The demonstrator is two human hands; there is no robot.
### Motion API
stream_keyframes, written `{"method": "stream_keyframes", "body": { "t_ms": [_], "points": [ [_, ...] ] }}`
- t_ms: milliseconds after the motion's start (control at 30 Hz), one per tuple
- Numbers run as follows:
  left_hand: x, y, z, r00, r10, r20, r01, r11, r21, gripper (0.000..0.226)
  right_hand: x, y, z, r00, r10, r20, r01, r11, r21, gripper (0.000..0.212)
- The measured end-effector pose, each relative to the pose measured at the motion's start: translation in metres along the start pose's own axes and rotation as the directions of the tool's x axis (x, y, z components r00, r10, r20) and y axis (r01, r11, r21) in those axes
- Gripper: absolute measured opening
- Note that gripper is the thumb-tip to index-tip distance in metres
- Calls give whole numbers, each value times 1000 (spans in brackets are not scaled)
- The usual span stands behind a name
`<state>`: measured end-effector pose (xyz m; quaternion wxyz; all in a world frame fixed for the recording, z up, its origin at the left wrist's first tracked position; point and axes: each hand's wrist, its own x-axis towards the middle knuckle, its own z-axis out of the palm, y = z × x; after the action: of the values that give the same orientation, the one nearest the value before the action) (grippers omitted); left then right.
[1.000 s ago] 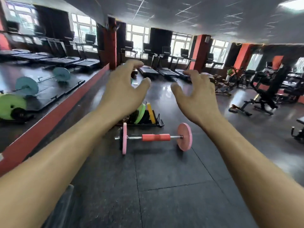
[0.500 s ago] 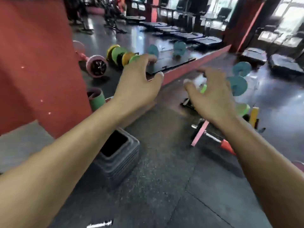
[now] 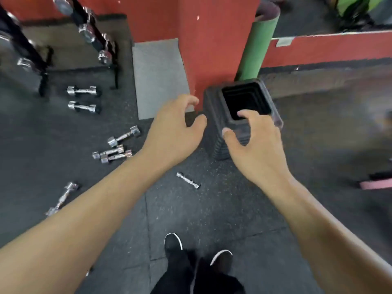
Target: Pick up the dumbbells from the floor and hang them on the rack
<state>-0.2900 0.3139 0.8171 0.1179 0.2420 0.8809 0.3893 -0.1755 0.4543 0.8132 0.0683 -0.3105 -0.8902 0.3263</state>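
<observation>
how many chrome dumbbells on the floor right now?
7. Upper dumbbell and lower dumbbell beside the rack; angled dumbbell; touching pair; far-left dumbbell; slim one, centre floor. More may be hidden.

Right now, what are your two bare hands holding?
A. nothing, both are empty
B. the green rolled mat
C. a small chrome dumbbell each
A: the left hand and the right hand hover with loosely curled fingers around nothing. The small chrome dumbbells lie scattered on the dark rubber floor to the left.
</observation>
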Motion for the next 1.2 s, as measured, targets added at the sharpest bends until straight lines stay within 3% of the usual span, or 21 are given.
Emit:
{"method": "stream_keyframes", "body": {
  "t_ms": [167,333,467,667,867,967,1033,1100,1200],
  "points": [
    [-3,-72,29,996,-84,20,83,996,29,39,3,19,74,997,16,78,-14,1000,-25,54],
    [8,-153,92,986,-163,28,162,986,48,38,28,82,150,986,73,152,-63,996,-70,55],
    [19,-259,183,953,-291,88,286,956,57,39,60,156,254,966,104,237,-82,991,-103,61],
    [31,-434,346,838,-530,128,537,843,-28,36,104,286,437,937,67,341,-22,991,-135,72],
    [43,-563,468,647,-728,226,760,640,-114,22,114,394,575,854,172,490,-17,953,-303,70],
    [50,-604,503,425,-856,293,893,344,-290,33,115,427,621,804,241,544,-24,927,-375,64],
    [59,-622,516,335,-881,335,905,202,-375,40,116,441,643,799,250,547,-19,919,-393,61],
    [70,-637,525,339,-886,316,872,170,-460,42,118,449,660,800,242,549,-3,917,-400,58],
    [90,-647,531,383,-890,248,817,200,-541,46,124,455,672,810,225,541,3,922,-387,50]
  ]
}}
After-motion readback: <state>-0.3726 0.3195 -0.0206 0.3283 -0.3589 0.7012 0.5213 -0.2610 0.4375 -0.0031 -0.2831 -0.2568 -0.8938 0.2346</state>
